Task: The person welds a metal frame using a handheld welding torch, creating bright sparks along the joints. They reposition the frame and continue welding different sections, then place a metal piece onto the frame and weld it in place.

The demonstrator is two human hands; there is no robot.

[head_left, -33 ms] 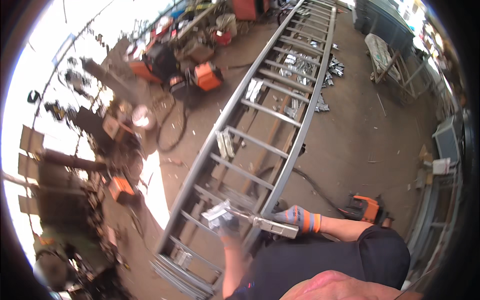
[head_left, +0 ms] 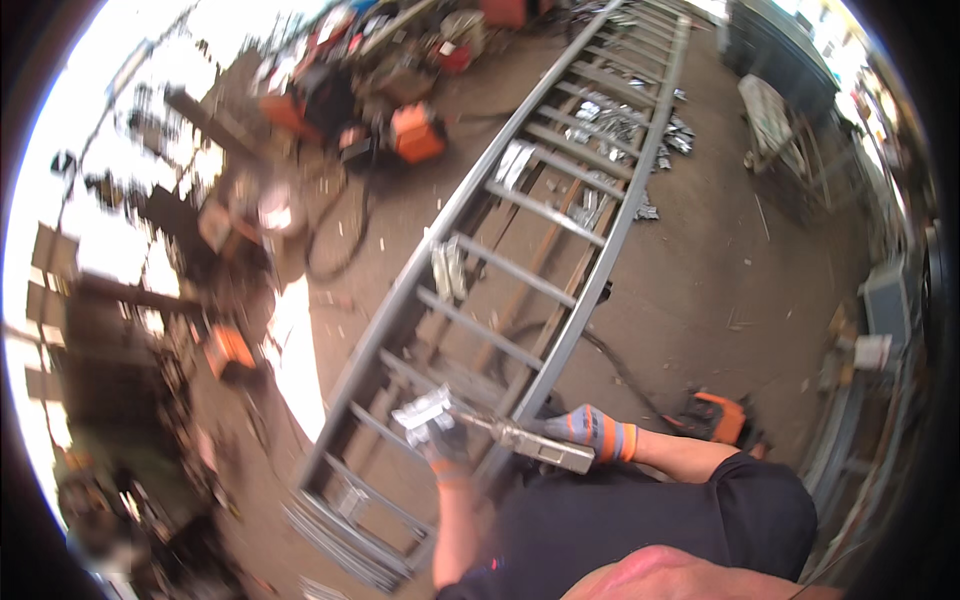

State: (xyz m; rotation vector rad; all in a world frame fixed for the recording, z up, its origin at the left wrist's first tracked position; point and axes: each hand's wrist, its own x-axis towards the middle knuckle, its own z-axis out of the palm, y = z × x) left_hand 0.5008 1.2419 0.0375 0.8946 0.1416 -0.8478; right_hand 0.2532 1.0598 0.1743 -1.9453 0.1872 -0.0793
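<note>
Below me a long grey metal ladder-like frame point(head_left: 572, 352) with several rungs runs from the lower left to the far top. My left hand point(head_left: 443, 443), gloved in grey, is closed on a shiny silver metal bracket point(head_left: 424, 412) above the frame's near rungs. My right hand point(head_left: 597, 434), in a grey and orange glove, is closed around a grey metal hand tool point(head_left: 548, 450) with a boxy body and a thin nose. The nose points left and ends close by the bracket; whether they touch is unclear. Part of the right hand's fingers is hidden by the tool.
Silver brackets point(head_left: 448, 270) lie along the frame, with a heap of silver pieces point(head_left: 610, 125) farther off. An orange and black machine point(head_left: 716, 418) stands at right beside a dark cable point(head_left: 625, 370). More orange machines point(head_left: 417, 132) stand at left. A dark bin point(head_left: 778, 65) is far right.
The whole view has shifted slightly, so the frame sits a little farther left. The bracket and the left hand have moved slightly up and left in the picture. Both hands keep their holds.
</note>
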